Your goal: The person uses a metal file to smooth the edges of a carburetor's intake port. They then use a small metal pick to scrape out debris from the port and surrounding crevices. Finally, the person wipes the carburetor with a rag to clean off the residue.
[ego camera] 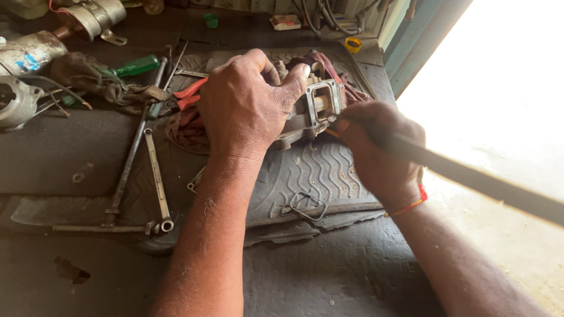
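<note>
Grey metal motor part (314, 105) is clamped steady by the left hand (244, 105) while the right hand (379, 149) is wrapped tight on a long dark tool (470, 176).

Bench layout: hands and metal part at centre, tools to the left.

The left hand (247, 103) lies on the metal part (314, 108) at upper centre, on the ribbed mat (317, 170). The right hand (379, 149) sits just right of it, its long tool (470, 176) running to the right edge. A spanner (157, 179) and pliers (185, 94) lie left; a wire clip (308, 205) lies below.
</note>
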